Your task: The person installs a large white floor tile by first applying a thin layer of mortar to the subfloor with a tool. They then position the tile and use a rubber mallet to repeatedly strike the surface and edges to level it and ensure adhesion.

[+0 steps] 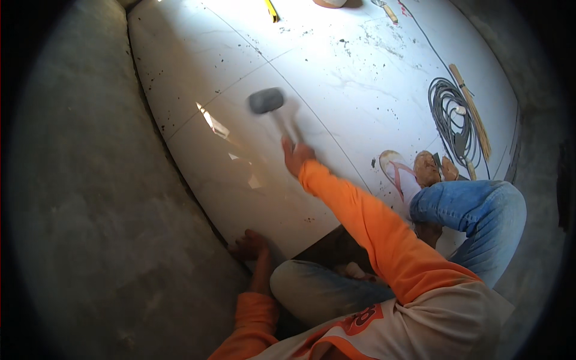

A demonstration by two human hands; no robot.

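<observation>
In my right hand is the handle of a rubber mallet. Its dark head, slightly blurred, is over a large white marbled floor tile; I cannot tell whether it touches. My left hand rests low at the tile's edge, close against the grey wall. The left fingers are curled, and anything inside them is hidden. Below the tiles, near my bent knee, is a dark gap in the flooring.
A coiled dark cable lies at the right beside a straw-coloured stick bundle. Pale flip-flops are near my jeans-clad leg. At the far side are a yellow tool, a container and a wooden-handled tool. Dark crumbs dot the tiles.
</observation>
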